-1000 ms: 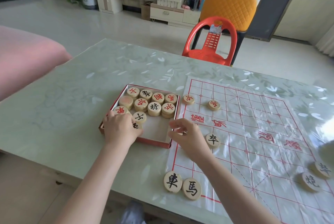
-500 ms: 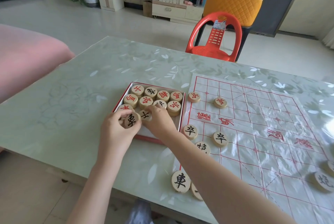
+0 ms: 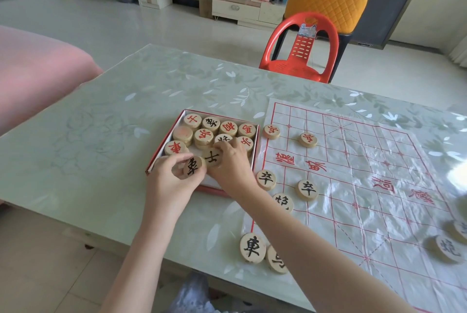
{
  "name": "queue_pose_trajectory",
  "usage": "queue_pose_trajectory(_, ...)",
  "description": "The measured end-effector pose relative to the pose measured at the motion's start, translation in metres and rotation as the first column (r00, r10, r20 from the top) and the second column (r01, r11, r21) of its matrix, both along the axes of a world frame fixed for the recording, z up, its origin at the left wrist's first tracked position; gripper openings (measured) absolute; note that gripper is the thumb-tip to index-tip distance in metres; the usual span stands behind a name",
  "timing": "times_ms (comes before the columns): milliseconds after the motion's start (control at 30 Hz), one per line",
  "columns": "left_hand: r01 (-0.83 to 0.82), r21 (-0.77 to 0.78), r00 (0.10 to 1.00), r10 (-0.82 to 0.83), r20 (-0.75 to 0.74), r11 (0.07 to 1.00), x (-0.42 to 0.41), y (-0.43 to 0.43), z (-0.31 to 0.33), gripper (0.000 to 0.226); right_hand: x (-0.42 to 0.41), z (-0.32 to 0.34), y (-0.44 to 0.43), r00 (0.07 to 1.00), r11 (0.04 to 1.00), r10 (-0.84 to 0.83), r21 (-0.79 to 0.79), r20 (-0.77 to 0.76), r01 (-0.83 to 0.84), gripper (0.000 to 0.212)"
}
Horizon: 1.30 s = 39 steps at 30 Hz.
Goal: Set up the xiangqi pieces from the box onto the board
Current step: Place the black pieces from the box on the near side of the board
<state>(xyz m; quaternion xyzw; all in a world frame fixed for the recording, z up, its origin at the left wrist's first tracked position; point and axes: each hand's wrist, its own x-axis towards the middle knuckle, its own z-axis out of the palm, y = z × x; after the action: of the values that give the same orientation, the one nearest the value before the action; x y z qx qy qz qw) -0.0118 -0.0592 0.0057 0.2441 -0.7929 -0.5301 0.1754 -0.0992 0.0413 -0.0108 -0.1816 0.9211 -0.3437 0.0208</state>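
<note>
A red-edged box (image 3: 161, 147) on the table holds several round wooden xiangqi pieces (image 3: 228, 128) with red and black characters. My left hand (image 3: 169, 186) holds a black chariot piece (image 3: 193, 166) above the box's near edge. My right hand (image 3: 233, 168) reaches into the box and pinches a black advisor piece (image 3: 212, 157). The plastic board sheet (image 3: 366, 186) with red lines lies to the right. On it stand two red pieces (image 3: 308, 139) at the far left, black soldiers (image 3: 307, 189) and a black cannon (image 3: 283, 202), with black pieces (image 3: 252, 247) at the near edge.
The green floral table (image 3: 101, 135) ends close to me. A red plastic chair (image 3: 300, 52) stands behind the far edge, with an orange chair behind it. A pink sofa (image 3: 32, 72) is at the left. More black pieces (image 3: 448, 248) lie on the board's right side.
My right hand left the board, where a soldier and a cannon now stand, and moved into the box onto the advisor piece. My left hand lifted a black chariot piece out of the box.
</note>
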Motion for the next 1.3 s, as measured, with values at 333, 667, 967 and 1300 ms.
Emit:
queue_pose_trajectory(333, 0.309, -0.148, 0.949, -0.315, -0.017, 0.939, 0.027, 0.093, 0.017, 0.042, 0.074, 0.023, 0.165, 0.981, 0.974, -0.196, -0.118, 0.01, 0.196, 0.045)
queue_pose_trajectory(667, 0.505, -0.311, 0.862, -0.492, 0.124, 0.805, 0.056, 0.162, 0.0, 0.04, 0.124, 0.004, 0.231, 0.958, 0.952, -0.285, -0.104, 0.027, 0.287, 0.044)
queue_pose_trajectory(967, 0.494, -0.511, 0.849, -0.516, 0.111, 0.703, 0.065, 0.175, -0.012, 0.039, 0.142, -0.008, 0.259, 0.944, 0.943, -0.327, -0.052, 0.039, 0.329, 0.046)
queue_pose_trajectory(1300, 0.541, -0.658, 0.813, -0.527, 0.248, 0.524, 0.063, 0.18, -0.029, 0.037, 0.154, -0.016, 0.256, 0.961, 0.959, -0.277, 0.069, 0.023, 0.275, 0.046)
